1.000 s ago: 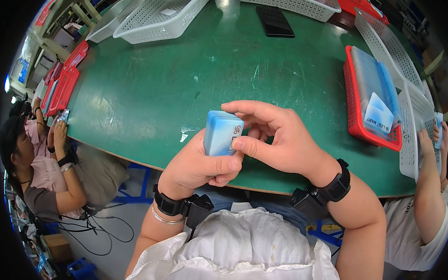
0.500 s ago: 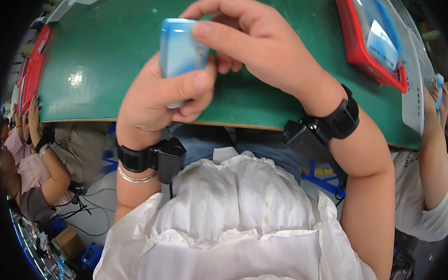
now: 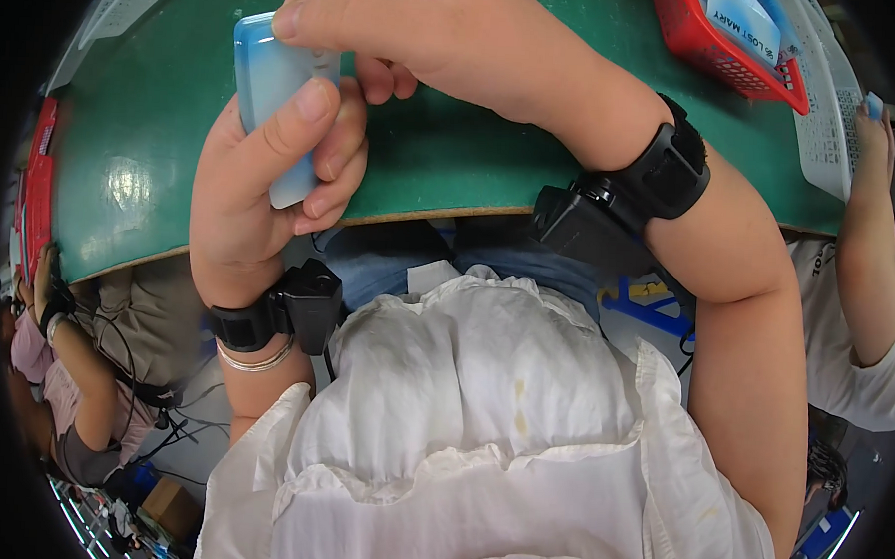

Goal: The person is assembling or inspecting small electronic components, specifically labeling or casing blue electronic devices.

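A slim, glossy blue-and-white pack with rounded corners stands nearly upright over the table at the upper left. My left hand is closed around its lower half, the thumb lying across the front and the fingers behind. The pack's pale lower end pokes out below that thumb. At the top right corner, my right hand pinches the pack between thumb and forefinger. The other right fingers curl beneath, and part of this hand is cut off by the upper edge of the view. The pack's back is hidden.
On the green table, a red basket at the upper right holds blue-and-white packages, beside a white perforated basket. A red tray lies at the left edge. Co-workers' arms show at both sides.
Both hands and the pack have shifted up and left in the view. My left thumb has slid up the pack's front, while the right pinch stays at the top.
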A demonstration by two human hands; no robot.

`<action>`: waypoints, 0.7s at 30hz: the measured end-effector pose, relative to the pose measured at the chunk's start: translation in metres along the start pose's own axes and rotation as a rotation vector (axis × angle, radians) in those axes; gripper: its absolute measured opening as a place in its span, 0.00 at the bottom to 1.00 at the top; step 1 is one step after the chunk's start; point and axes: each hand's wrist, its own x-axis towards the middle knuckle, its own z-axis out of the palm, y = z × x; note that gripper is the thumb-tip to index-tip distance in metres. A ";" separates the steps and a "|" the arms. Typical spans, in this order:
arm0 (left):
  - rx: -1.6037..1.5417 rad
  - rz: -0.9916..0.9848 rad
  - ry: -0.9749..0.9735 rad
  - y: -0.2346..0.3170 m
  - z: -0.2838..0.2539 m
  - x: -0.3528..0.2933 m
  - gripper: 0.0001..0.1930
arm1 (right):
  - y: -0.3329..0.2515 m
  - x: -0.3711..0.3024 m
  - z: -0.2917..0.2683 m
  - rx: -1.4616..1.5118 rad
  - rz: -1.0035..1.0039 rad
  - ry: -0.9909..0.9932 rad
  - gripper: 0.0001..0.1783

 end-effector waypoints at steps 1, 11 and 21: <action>0.018 0.013 -0.013 0.000 -0.001 0.002 0.24 | -0.002 -0.001 -0.003 0.039 -0.049 -0.051 0.16; 0.125 0.043 -0.028 -0.001 0.001 0.002 0.19 | 0.001 0.000 -0.006 -0.294 -0.196 -0.034 0.24; 0.162 0.020 0.020 0.001 0.000 0.004 0.10 | 0.013 0.007 -0.002 -0.622 -0.179 0.070 0.26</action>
